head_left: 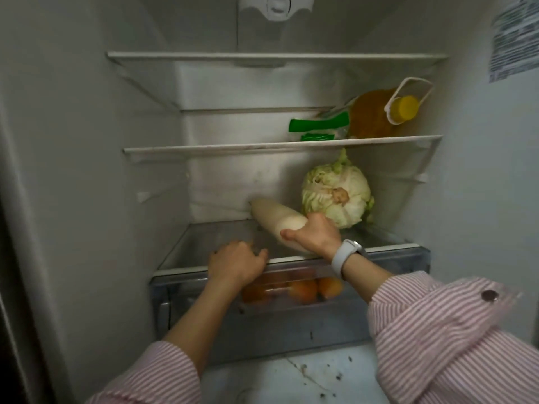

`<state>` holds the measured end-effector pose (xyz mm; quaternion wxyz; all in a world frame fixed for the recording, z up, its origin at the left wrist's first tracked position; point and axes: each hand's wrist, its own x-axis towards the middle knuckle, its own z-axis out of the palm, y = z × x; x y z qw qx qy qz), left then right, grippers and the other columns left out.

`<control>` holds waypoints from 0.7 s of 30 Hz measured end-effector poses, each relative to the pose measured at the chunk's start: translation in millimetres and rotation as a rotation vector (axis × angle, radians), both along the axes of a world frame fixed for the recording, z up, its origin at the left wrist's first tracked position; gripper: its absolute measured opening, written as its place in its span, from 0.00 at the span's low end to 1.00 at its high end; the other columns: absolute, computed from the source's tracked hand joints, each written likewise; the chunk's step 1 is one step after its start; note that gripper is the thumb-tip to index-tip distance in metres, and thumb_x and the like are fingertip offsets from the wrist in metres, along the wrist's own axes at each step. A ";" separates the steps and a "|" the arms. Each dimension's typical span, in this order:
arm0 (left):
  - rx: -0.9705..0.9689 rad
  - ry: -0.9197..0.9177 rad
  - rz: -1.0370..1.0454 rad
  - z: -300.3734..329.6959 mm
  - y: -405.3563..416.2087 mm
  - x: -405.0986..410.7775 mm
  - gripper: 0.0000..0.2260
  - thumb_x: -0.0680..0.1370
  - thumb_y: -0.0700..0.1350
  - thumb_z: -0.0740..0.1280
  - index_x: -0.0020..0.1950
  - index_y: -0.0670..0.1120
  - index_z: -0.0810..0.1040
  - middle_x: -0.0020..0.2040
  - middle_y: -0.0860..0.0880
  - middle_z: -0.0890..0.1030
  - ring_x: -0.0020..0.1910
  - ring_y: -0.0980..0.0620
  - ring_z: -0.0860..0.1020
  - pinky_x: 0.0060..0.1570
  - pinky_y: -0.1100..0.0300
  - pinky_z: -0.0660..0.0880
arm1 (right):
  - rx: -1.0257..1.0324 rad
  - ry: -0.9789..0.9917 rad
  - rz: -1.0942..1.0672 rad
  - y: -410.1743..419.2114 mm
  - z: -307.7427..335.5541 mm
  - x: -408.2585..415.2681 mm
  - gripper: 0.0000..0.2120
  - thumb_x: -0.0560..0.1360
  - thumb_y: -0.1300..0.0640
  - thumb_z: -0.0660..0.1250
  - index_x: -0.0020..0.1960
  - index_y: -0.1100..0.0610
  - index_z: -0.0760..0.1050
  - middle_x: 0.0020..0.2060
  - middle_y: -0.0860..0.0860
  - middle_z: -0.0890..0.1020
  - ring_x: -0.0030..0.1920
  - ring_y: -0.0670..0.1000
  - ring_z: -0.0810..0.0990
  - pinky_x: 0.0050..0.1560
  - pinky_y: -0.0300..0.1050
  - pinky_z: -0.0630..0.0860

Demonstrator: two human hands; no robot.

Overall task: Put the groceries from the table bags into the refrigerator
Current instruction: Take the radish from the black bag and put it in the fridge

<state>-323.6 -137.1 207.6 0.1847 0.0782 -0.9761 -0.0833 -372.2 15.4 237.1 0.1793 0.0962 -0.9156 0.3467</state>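
Long, smooth, pale white radish (274,218)

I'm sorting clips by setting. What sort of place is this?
The inside of an open fridge, most likely in a home kitchen. Glass shelves hold a cabbage and an oil bottle, a drawer below holds orange fruit, and the right hand grips a white radish.

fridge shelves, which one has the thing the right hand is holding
The lowest glass shelf, above the drawer: the right hand grips the white radish there, beside the cabbage. The bottle sits one shelf higher.
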 end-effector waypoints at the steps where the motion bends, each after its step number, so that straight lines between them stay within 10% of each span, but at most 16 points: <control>1: -0.010 -0.011 0.008 0.1 -0.2 0.5 0.20 0.77 0.58 0.54 0.61 0.51 0.75 0.63 0.44 0.76 0.61 0.43 0.73 0.55 0.53 0.68 | -0.022 -0.012 0.001 0.5 -0.1 -3.1 0.27 0.67 0.43 0.71 0.55 0.64 0.75 0.54 0.59 0.80 0.54 0.59 0.77 0.48 0.46 0.72; 14: 0.011 -0.036 0.048 3.5 8.1 5.9 0.18 0.77 0.57 0.55 0.61 0.51 0.76 0.62 0.44 0.77 0.60 0.43 0.73 0.55 0.54 0.69 | 0.201 0.244 0.105 24.4 -25.4 -1.7 0.31 0.73 0.44 0.64 0.71 0.54 0.60 0.64 0.58 0.67 0.62 0.61 0.68 0.59 0.53 0.69; 21: 0.111 0.361 0.080 -8.3 7.8 5.4 0.17 0.77 0.50 0.61 0.63 0.47 0.75 0.64 0.46 0.74 0.62 0.44 0.72 0.60 0.52 0.66 | 0.098 0.324 0.211 42.5 -38.1 10.1 0.27 0.77 0.50 0.60 0.73 0.56 0.57 0.70 0.56 0.64 0.69 0.56 0.63 0.66 0.48 0.62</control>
